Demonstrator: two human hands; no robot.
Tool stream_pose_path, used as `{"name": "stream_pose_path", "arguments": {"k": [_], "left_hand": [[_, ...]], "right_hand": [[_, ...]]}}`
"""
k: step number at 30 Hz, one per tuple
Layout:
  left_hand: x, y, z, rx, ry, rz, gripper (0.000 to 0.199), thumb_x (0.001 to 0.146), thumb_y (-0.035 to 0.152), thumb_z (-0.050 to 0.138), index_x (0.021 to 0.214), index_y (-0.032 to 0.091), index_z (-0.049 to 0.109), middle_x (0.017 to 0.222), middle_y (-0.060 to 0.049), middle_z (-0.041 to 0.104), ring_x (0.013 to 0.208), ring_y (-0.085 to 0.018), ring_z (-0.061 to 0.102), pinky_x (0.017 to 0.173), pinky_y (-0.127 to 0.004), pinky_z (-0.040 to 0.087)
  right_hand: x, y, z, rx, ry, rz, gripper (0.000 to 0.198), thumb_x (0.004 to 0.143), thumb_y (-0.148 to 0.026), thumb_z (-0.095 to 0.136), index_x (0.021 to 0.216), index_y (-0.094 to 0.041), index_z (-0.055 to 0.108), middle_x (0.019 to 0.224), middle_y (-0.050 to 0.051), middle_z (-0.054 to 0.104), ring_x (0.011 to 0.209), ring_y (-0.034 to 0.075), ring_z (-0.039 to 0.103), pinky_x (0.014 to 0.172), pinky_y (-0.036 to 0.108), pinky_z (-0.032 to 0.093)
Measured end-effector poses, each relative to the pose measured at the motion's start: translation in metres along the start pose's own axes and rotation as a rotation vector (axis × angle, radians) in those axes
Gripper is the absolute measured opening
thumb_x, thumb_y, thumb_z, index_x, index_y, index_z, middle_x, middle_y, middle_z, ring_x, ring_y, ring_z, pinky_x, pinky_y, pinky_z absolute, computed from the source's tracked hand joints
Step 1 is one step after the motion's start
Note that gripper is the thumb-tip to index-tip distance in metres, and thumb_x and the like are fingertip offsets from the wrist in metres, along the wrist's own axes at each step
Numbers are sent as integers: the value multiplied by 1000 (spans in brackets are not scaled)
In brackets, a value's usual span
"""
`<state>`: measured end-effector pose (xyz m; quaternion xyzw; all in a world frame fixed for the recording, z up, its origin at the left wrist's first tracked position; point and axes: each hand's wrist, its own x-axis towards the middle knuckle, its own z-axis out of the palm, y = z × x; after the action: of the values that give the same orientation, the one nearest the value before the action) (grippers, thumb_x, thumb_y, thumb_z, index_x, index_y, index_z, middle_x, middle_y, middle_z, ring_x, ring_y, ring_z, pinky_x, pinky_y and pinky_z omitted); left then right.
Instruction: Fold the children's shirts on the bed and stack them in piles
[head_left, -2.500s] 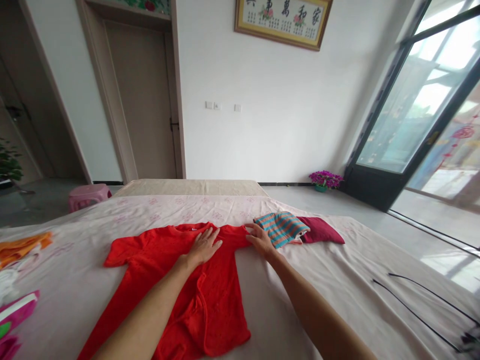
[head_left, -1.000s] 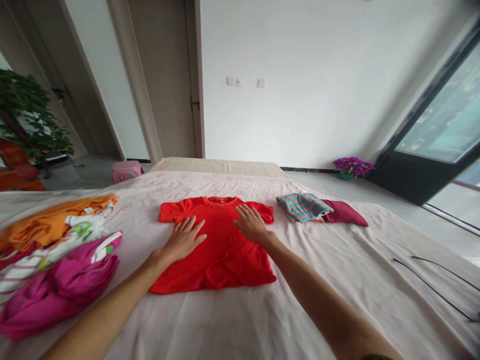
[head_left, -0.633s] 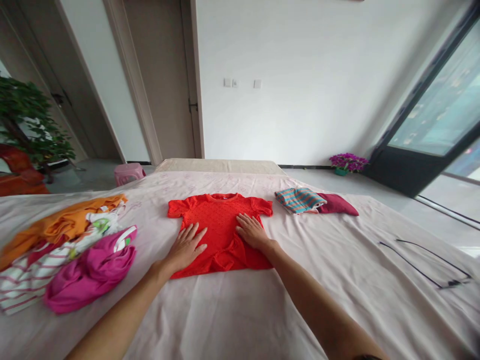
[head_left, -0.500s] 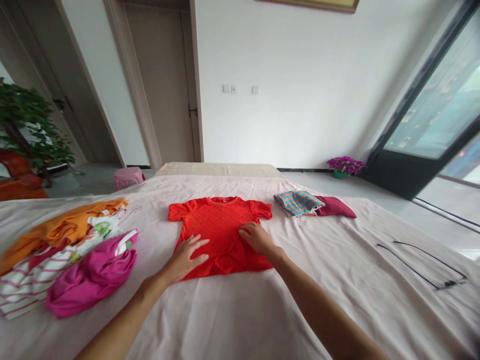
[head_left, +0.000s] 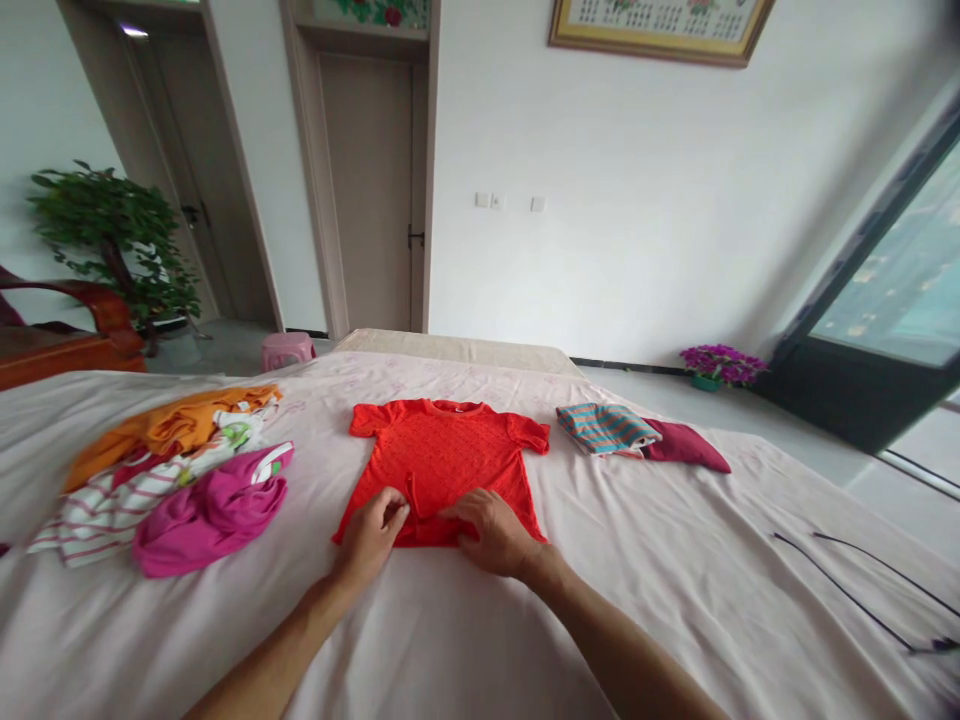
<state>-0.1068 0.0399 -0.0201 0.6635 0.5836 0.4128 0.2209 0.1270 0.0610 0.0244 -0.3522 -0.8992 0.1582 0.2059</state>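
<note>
A red short-sleeved T-shirt (head_left: 450,450) lies spread on the bed cloth, its neckline at the far side. My left hand (head_left: 369,535) is at the lower left of the shirt, thumb and fingers closed on its fabric beside a raised fold. At the lower middle, my right hand (head_left: 491,528) has its fingers bent down onto the shirt and closed on the cloth near the hem. The fingertips partly hide the fabric they hold.
Left lies a clothes pile with an orange garment (head_left: 165,430), a striped one (head_left: 97,520) and a magenta one (head_left: 214,520). To the right are a folded striped garment (head_left: 607,428), a dark red folded garment (head_left: 686,445) and eyeglasses (head_left: 855,595). A pink stool (head_left: 289,348) stands beyond.
Both hands have drawn closer together near the hem and gone from spread fingers to gripping the shirt. A fold now stands up between them. The view has tilted up and turned left.
</note>
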Motion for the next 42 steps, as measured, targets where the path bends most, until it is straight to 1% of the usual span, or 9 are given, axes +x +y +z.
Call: {"name": "stream_pose_path", "arguments": {"k": [5,9,13,17,24,27,31,37,42], "left_hand": [[-13,18,5,262,-189,276,26,92,24,48,111,27,66,101,-4,65,96,-18,62,87,-31,48],[-17,26,3,254,-284,313,31,92,25,48,117,29,67,107,-5,64,98,-17,62,89,-30,48],[-9,13,-18,167,-156,162,38,97,34,38,129,28,59,116,-5,66,106,-17,62,93,-28,49],[-3,-12,-39,529,59,-14,41,90,29,50,129,22,58,117,-11,62,107,-23,60,98,-38,45],[5,-36,-63,430,-230,-94,39,81,8,45,112,23,63,113,-5,66,108,-14,62,97,-25,43],[28,-24,-73,581,-201,-62,23,84,21,52,102,24,66,104,-5,67,97,-18,65,87,-28,46],[82,-6,-62,650,-97,20,23,89,24,47,98,21,68,102,-7,68,98,-19,64,90,-30,46],[146,-33,-23,695,-65,90,39,90,20,47,126,12,60,133,-14,60,127,-23,52,110,-34,35],[155,-71,-18,733,-75,48,53,92,31,48,139,8,49,146,-17,48,138,-26,40,115,-38,30]], "right_hand": [[-46,14,-25,-26,-79,19,63,87,-34,57,148,-23,41,150,10,43,138,27,39,113,44,31],[-75,24,-31,-51,-179,46,62,92,-38,51,151,-28,35,156,7,33,145,27,28,118,49,23],[-89,24,-37,-95,-67,115,54,86,-24,54,140,-28,51,144,8,50,132,25,45,111,43,34],[-91,23,-44,-190,-63,128,40,84,-11,46,114,-29,66,111,6,67,102,21,58,90,35,45],[-78,38,-66,-108,-178,84,34,74,-7,50,93,-25,71,93,5,67,91,20,60,83,30,45],[-46,62,-84,135,-203,102,30,78,-18,59,104,-25,72,101,4,70,89,19,64,80,28,48],[40,102,-87,89,28,183,32,87,-16,47,103,-18,74,103,9,72,93,19,65,84,30,49],[174,134,-41,-312,13,301,46,84,-7,42,115,-24,71,118,9,66,109,20,58,88,28,44],[227,150,-2,-349,-30,289,41,83,-10,47,107,-28,74,111,9,64,109,24,55,85,31,42]]}}
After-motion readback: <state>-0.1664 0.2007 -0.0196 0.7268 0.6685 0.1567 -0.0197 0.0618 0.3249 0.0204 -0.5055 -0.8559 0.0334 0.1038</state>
